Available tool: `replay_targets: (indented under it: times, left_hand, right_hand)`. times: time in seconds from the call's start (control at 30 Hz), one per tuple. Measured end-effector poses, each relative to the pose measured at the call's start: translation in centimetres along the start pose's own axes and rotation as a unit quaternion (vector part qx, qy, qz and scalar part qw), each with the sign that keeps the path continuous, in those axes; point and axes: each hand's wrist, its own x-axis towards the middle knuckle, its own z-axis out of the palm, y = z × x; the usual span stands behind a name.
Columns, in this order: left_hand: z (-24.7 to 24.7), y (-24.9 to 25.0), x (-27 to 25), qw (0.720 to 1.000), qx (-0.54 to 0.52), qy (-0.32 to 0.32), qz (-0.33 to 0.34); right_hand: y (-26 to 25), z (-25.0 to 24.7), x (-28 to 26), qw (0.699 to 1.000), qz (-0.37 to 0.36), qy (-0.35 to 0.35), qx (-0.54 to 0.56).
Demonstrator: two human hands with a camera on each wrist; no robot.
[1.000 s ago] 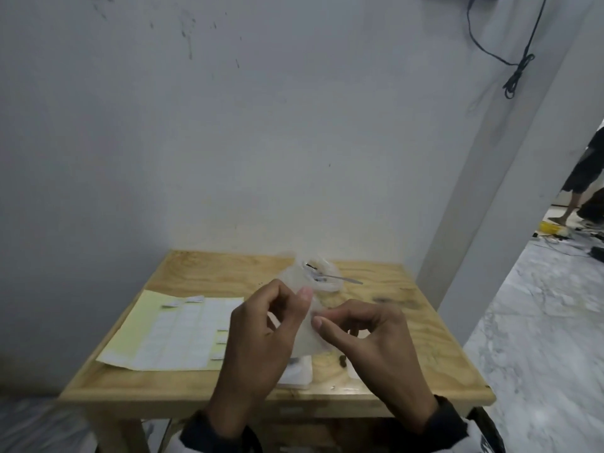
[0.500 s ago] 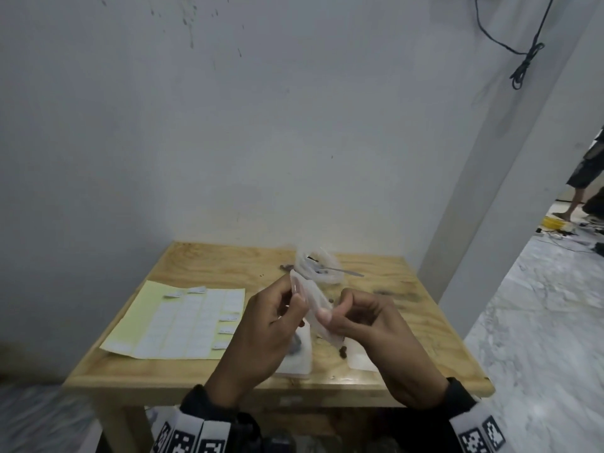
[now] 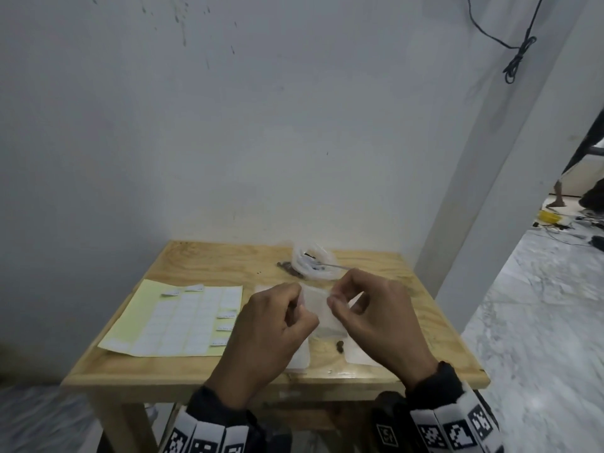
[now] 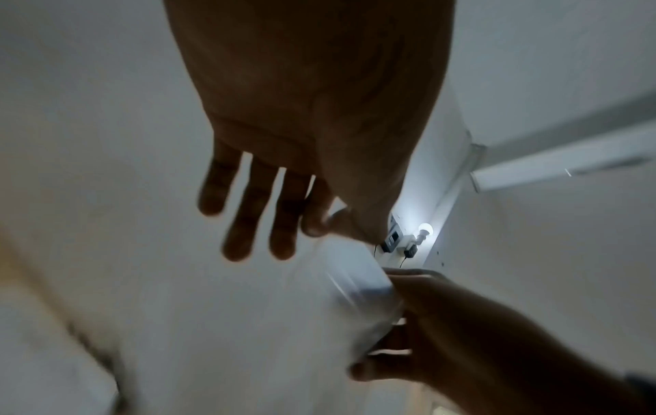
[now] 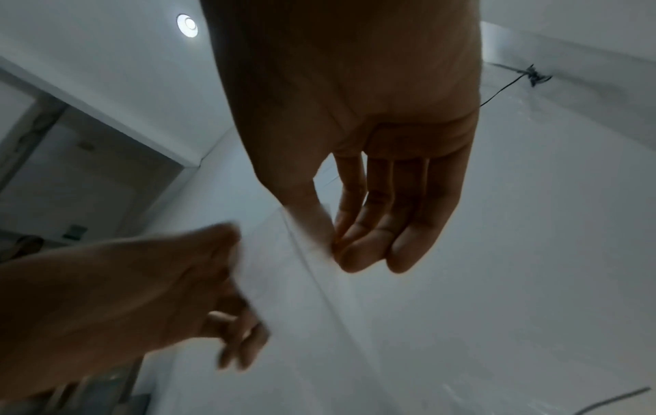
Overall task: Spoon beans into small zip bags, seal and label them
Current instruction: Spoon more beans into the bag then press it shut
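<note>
Now the zip bag, edge-on half a second ago, faces up above the table; left hand and right hand pinch its top, probably opening it for beans.

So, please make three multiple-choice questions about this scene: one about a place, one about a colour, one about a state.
1. Where does the label sheet lie on the table?
A. left side
B. right side
C. far edge

2. What colour is the sheet's backing?
A. blue
B. red
C. pale yellow

3. What is the state of the small zip bag?
A. flat on the table
B. pinched by both hands
C. held by one hand

Answers: 1 A, it lies left of the left hand. 2 C, its bare margin is yellowish. 3 B, the left and right hand each pinch an edge.
</note>
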Motion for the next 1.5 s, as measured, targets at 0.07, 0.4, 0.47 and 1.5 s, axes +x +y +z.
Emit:
replay_targets:
  times: [0.07,0.4,0.47,1.5]
  left_hand:
    - [-0.1,0.2,0.0,0.995,0.093,0.019,-0.018]
    - [0.2,-0.5,0.1,0.999,-0.015,-0.025,0.028]
    - [0.6,-0.4,-0.1,0.998,0.012,-0.008,0.064]
    - [2.9,-2.1,1.9,0.979,0.184,0.084,-0.027]
  right_hand:
    - [0.7,-0.2,0.5,0.999,0.028,0.027,-0.001]
    - [0.8,-0.1,0.6,0.993,0.065,0.012,0.096]
    - [0.7,-0.1,0.6,0.990,0.073,-0.005,0.123]
    - [3.9,-2.0,6.4,0.989,0.112,-0.066,0.068]
